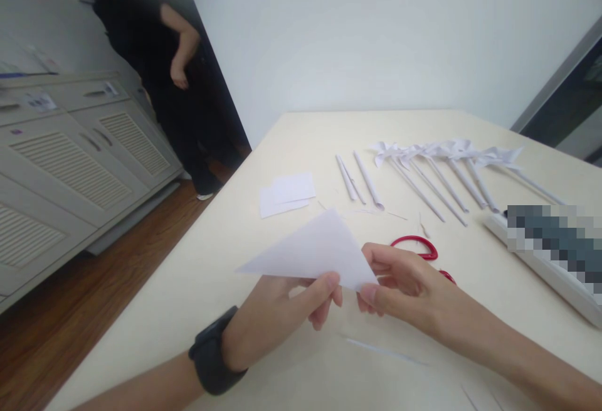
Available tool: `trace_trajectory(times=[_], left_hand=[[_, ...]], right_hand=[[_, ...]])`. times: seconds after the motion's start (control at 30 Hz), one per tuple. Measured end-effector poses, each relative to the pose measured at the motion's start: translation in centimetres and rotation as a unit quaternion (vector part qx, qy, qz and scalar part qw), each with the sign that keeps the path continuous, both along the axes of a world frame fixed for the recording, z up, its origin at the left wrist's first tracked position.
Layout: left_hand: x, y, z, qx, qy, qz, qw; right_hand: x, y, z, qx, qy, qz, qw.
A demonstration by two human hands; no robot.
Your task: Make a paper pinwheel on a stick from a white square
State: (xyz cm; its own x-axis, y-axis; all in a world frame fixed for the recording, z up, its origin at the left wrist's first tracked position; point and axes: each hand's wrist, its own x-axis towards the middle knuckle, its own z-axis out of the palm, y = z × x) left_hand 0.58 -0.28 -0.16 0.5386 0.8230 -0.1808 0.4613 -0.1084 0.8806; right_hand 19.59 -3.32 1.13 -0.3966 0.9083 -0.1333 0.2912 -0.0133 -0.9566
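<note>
A white sheet of paper (308,245), folded into a triangle, is held up above the table between both hands. My left hand (301,298) pinches its lower edge with the thumb on top, the fingers partly hidden beneath. At the right corner my right hand (399,282) grips the paper between thumb and fingers. Just beyond that hand lie red-handled scissors (414,239), partly covered by it. Two white paper squares (294,191) overlap on the table past the triangle.
Several paper pinwheels (442,154) on rolled sticks lie at the back right. Rolled paper tubes (369,179) rest left of them. A white device (540,266), partly blurred out, sits at right. Paper scraps (385,351) are scattered nearby. A person (160,53) stands by the cabinets (70,166).
</note>
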Motion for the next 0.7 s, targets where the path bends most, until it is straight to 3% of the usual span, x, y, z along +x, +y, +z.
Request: trace_trajectory(times=[0.2,0.4,0.6,0.7], left_hand=[[0.5,-1.2,-0.4,0.084,0.081,-0.001,0.993],[0.4,-1.2,-0.8,0.073,0.115,0.032,0.99],[0.3,-0.9,-0.5,0.045,0.054,0.046,0.996],[-0.2,-0.5,-0.4,0.034,-0.03,0.082,0.996]], right_hand=[[-1.2,-0.4,-1.0,0.009,-0.039,-0.025,0.999],[-1.0,0.0,-1.9,-0.016,-0.03,-0.067,0.997],[-0.1,0.5,-1.6,-0.03,0.002,-0.055,0.998],[1.0,1.0,-1.0,-0.017,0.012,-0.087,0.996]])
